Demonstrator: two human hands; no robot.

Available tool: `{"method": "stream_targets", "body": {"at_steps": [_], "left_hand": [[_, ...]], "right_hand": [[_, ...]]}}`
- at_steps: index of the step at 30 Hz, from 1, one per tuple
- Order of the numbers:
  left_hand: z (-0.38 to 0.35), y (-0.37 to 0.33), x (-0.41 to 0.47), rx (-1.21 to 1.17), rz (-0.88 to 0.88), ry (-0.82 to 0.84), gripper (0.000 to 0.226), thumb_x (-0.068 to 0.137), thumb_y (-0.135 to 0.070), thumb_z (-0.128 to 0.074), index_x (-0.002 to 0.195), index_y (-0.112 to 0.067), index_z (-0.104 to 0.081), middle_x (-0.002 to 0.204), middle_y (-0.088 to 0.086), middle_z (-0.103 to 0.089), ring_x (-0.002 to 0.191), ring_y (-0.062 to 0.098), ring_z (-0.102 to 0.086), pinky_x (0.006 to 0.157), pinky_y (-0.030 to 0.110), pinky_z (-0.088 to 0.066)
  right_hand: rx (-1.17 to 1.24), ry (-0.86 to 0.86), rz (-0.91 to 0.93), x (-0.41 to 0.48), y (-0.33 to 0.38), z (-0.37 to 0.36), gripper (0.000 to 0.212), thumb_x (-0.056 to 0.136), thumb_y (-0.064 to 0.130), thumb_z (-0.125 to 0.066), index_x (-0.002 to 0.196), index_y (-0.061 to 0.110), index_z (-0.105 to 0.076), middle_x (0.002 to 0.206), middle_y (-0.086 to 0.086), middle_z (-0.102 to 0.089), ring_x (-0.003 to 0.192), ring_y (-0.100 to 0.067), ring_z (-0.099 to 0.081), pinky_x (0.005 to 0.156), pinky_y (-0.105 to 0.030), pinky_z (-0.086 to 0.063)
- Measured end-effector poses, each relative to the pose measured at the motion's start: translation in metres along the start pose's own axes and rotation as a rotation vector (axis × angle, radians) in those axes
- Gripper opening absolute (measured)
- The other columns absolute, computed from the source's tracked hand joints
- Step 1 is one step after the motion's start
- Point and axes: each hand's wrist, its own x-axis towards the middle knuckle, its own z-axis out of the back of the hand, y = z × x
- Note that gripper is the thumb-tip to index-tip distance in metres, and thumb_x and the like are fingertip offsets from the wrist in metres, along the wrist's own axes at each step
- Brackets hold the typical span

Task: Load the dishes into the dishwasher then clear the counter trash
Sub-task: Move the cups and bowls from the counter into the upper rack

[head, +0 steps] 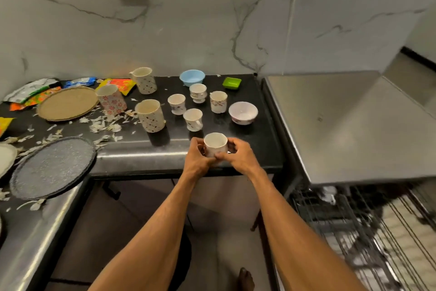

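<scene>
Black counter (264, 149), cups and scraps scattered. Over its front edge we grip one white cup (215, 143), left hand (197, 156) and right hand (238, 155) both curled around it.

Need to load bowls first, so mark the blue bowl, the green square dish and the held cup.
blue bowl (192, 77), head view, inside hollow.
green square dish (232, 83), head view, inside floor.
held cup (215, 147), head view, outer front wall below the rim.
</scene>
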Motion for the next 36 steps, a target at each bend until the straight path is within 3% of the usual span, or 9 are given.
{"method": "stream_targets", "body": {"at_steps": [7,11,17,20,24,29,32,34,36], "left_hand": [[-0.086,-0.028,-0.034,-0.049,-0.077,0.192,0.059,0.062,-0.01,-0.088,0.107,-0.012,-0.05,0.098,0.001,-0.064,0.091,0.015,-0.062,0.071,0.021,-0.053],[-0.143,-0.046,-0.052,-0.049,-0.095,0.308,0.068,0.039,-0.037,-0.086,0.094,-0.022,-0.05,0.095,0.003,-0.067,0.085,0.015,-0.063,0.076,0.033,-0.055],[-0.227,-0.064,-0.074,0.022,-0.099,0.48,0.068,0.036,-0.033,-0.087,0.089,-0.023,-0.046,0.091,0.001,-0.062,0.08,0.016,-0.057,0.071,0.034,-0.049],[-0.27,-0.074,-0.085,0.053,-0.09,0.557,0.074,0.031,-0.041,-0.082,0.091,-0.02,-0.044,0.093,0.002,-0.059,0.079,0.015,-0.055,0.071,0.035,-0.048],[-0.322,-0.081,-0.099,0.123,-0.081,0.615,0.074,0.041,-0.033,-0.088,0.098,-0.012,-0.046,0.094,0.001,-0.055,0.084,0.016,-0.052,0.071,0.03,-0.046],[-0.373,-0.069,-0.104,0.197,-0.001,0.642,0.059,0.068,-0.024,-0.086,0.111,-0.009,-0.049,0.112,0.006,-0.057,0.102,0.025,-0.057,0.089,0.04,-0.05],[-0.393,-0.062,-0.105,0.236,0.05,0.627,0.045,0.076,-0.022,-0.081,0.106,-0.011,-0.05,0.1,0.004,-0.058,0.093,0.023,-0.059,0.086,0.04,-0.052],[-0.405,-0.057,-0.102,0.262,0.053,0.62,0.033,0.08,-0.023,-0.078,0.1,-0.009,-0.055,0.09,0.006,-0.06,0.077,0.017,-0.058,0.071,0.03,-0.053],[-0.412,-0.054,-0.098,0.265,0.055,0.602,0.031,0.082,-0.024,-0.076,0.102,-0.004,-0.063,0.087,0.007,-0.064,0.073,0.016,-0.06,0.059,0.019,-0.048]], "right_hand": [[0.052,-0.306,-0.108,-0.065,-0.027,0.081,0.052,0.067,0.013,-0.087,0.114,0.009,-0.065,0.108,-0.005,-0.07,0.099,-0.018,-0.066,0.089,-0.034,-0.056],[0.08,-0.434,-0.191,-0.101,-0.045,0.135,0.046,0.064,0.008,-0.087,0.105,0.003,-0.067,0.097,-0.008,-0.07,0.086,-0.018,-0.064,0.077,-0.032,-0.054],[0.111,-0.5,-0.323,-0.14,-0.086,0.209,0.04,0.061,0.012,-0.087,0.09,0.006,-0.06,0.09,-0.012,-0.066,0.08,-0.026,-0.062,0.076,-0.045,-0.056],[0.144,-0.539,-0.371,-0.157,-0.107,0.246,0.039,0.063,0.008,-0.085,0.093,0.0,-0.06,0.086,-0.01,-0.062,0.077,-0.021,-0.058,0.066,-0.037,-0.053],[0.191,-0.546,-0.429,-0.177,-0.137,0.288,0.042,0.06,0.011,-0.086,0.091,-0.002,-0.059,0.084,-0.01,-0.061,0.076,-0.022,-0.057,0.068,-0.04,-0.052],[0.243,-0.522,-0.458,-0.188,-0.175,0.32,0.03,0.068,0.015,-0.083,0.089,0.006,-0.064,0.091,-0.012,-0.069,0.081,-0.029,-0.066,0.081,-0.052,-0.056],[0.271,-0.459,-0.47,-0.192,-0.185,0.327,0.023,0.083,0.006,-0.068,0.106,0.006,-0.067,0.104,-0.014,-0.07,0.09,-0.026,-0.069,0.073,-0.035,-0.06],[0.257,-0.441,-0.471,-0.192,-0.196,0.329,0.031,0.085,0.001,-0.061,0.115,0.005,-0.067,0.105,-0.013,-0.071,0.084,-0.019,-0.067,0.064,-0.021,-0.055],[0.239,-0.431,-0.447,-0.191,-0.205,0.332,0.037,0.081,-0.003,-0.06,0.115,0.007,-0.07,0.099,-0.01,-0.072,0.079,-0.016,-0.065,0.062,-0.02,-0.052]]}}
